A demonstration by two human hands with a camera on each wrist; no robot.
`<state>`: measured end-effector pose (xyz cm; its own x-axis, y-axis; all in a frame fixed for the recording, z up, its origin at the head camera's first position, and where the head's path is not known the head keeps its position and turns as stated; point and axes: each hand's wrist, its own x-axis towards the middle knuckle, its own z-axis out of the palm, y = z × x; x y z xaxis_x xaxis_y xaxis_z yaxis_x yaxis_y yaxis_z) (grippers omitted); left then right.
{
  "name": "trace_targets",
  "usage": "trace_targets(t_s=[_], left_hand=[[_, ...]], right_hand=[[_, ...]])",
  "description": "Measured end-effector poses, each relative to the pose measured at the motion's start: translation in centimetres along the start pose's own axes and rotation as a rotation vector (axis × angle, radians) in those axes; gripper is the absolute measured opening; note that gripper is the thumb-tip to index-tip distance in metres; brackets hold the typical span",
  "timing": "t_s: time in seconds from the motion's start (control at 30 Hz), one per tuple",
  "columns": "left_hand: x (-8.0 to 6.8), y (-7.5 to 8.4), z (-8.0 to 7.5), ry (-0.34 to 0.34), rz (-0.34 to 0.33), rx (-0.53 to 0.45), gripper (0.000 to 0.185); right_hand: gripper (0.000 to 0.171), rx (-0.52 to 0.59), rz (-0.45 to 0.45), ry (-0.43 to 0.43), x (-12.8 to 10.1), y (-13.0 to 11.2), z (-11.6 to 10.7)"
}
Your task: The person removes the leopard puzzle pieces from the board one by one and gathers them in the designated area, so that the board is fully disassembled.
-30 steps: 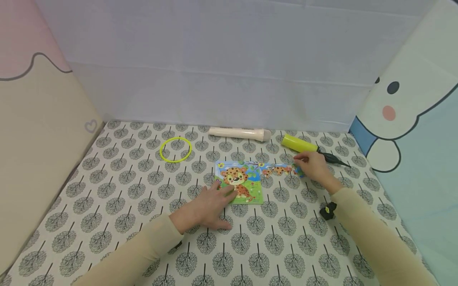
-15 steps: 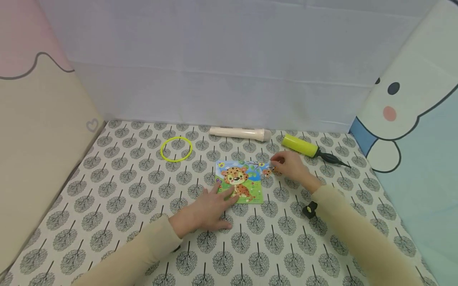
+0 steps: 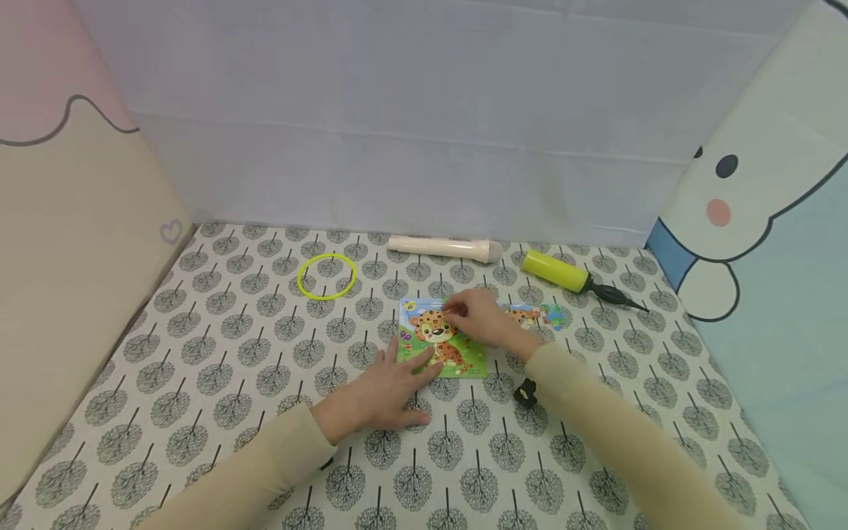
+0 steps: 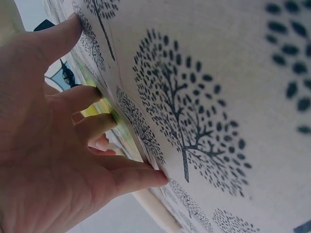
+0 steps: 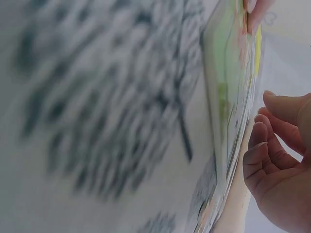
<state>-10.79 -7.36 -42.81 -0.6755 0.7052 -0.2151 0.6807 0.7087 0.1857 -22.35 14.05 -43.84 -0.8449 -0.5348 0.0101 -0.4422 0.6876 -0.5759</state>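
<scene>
A leopard picture puzzle board lies flat on the tree-patterned cloth. My left hand lies flat on the cloth, its straight fingers pressing the board's near left corner. The left wrist view shows those fingers on the board's edge. My right hand hovers over the board's top right part with its fingers curled. In the right wrist view the curled fingers sit just beside the board; I cannot tell if they pinch a piece. Loose puzzle pieces lie right of the board.
A yellow ring lies at the back left. A cream tube and a yellow hand pump lie near the back wall. Padded panels stand at the left and right.
My right hand has moved left from the loose pieces near the pump to above the puzzle board. The left hand has stayed on the board's corner.
</scene>
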Motion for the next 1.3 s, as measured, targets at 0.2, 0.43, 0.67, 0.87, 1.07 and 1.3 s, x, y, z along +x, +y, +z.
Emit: trace_targets(t_s=[0.2, 0.43, 0.67, 0.87, 1.07, 1.3], left_hand=[[-0.1, 0.1, 0.1, -0.002, 0.005, 0.022, 0.084], [-0.1, 0.2, 0.0, -0.005, 0.006, 0.029, 0.084], [0.1, 0.2, 0.0, -0.026, -0.007, 0.045, 0.084], [0.1, 0.1, 0.0, -0.023, -0.002, 0.044, 0.082], [0.1, 0.0, 0.0, -0.014, 0.010, 0.036, 0.081], [0.1, 0.0, -0.1, -0.005, 0.023, 0.023, 0.080]], right_hand=[[0.025, 0.039, 0.009, -0.082, 0.9, -1.8, 1.4], [0.028, 0.044, -0.036, -0.160, 1.3, -2.6, 2.2], [0.030, 0.021, -0.099, -0.198, 1.4, -3.3, 2.2], [0.030, 0.029, -0.091, -0.200, 1.6, -3.5, 2.3], [0.029, 0.130, -0.051, -0.214, 1.7, -3.2, 2.4], [0.027, 0.174, -0.075, -0.222, 2.1, -2.4, 2.4]])
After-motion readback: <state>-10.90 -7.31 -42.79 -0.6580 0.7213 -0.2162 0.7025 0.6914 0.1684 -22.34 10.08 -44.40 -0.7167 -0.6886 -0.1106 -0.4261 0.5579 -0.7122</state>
